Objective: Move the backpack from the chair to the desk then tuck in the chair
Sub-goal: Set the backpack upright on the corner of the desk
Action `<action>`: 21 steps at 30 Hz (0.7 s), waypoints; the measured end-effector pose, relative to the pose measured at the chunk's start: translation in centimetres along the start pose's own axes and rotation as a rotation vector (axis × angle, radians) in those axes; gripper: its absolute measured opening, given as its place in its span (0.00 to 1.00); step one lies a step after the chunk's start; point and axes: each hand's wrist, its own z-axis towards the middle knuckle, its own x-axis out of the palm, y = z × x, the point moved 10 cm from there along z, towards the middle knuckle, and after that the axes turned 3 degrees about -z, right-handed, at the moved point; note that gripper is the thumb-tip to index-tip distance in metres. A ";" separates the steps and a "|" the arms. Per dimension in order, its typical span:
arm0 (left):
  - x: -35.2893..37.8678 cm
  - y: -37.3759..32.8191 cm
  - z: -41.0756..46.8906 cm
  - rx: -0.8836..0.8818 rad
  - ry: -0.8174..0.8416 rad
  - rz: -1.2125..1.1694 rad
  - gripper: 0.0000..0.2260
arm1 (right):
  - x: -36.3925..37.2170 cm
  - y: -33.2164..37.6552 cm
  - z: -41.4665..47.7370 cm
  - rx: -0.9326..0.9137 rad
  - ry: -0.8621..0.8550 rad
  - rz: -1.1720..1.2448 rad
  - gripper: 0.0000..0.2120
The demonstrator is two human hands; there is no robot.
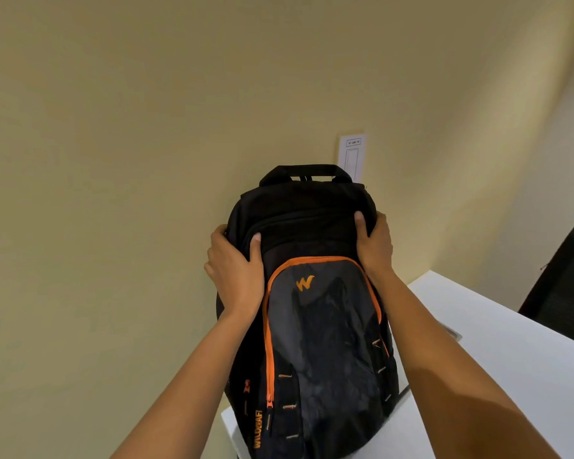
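Note:
A black and grey backpack point(315, 326) with orange zip trim stands upright at the left corner of the white desk point(511, 376), its back towards the wall. My left hand point(236, 270) grips its upper left side. My right hand point(373, 243) grips its upper right side. A dark chair point(567, 286) shows at the right edge, behind the desk; only part of it is in view.
A beige wall point(146, 160) rises right behind the backpack, with a white switch plate point(352, 157) just above the bag's top handle. A small flat object point(451, 332) lies on the desk to the right of the bag.

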 end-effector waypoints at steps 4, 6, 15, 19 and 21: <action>-0.4 -0.7 -1.5 0.104 -0.039 0.002 0.25 | 0.2 -1.6 -2.0 0.006 -0.049 -0.079 0.28; -0.7 -1.2 -2.3 0.180 -0.059 0.015 0.27 | 0.3 -2.8 -3.4 0.045 -0.083 -0.056 0.30; 2.5 -3.1 -7.2 0.737 0.101 0.429 0.26 | 3.6 -5.5 -9.7 -0.011 -0.059 -0.324 0.34; 3.4 -1.7 -7.0 0.732 0.138 0.567 0.25 | 6.2 -5.2 -7.7 -0.050 0.148 -0.398 0.36; 3.6 -1.4 -6.5 0.712 0.135 0.628 0.24 | 7.2 -5.1 -6.5 -0.062 0.258 -0.417 0.36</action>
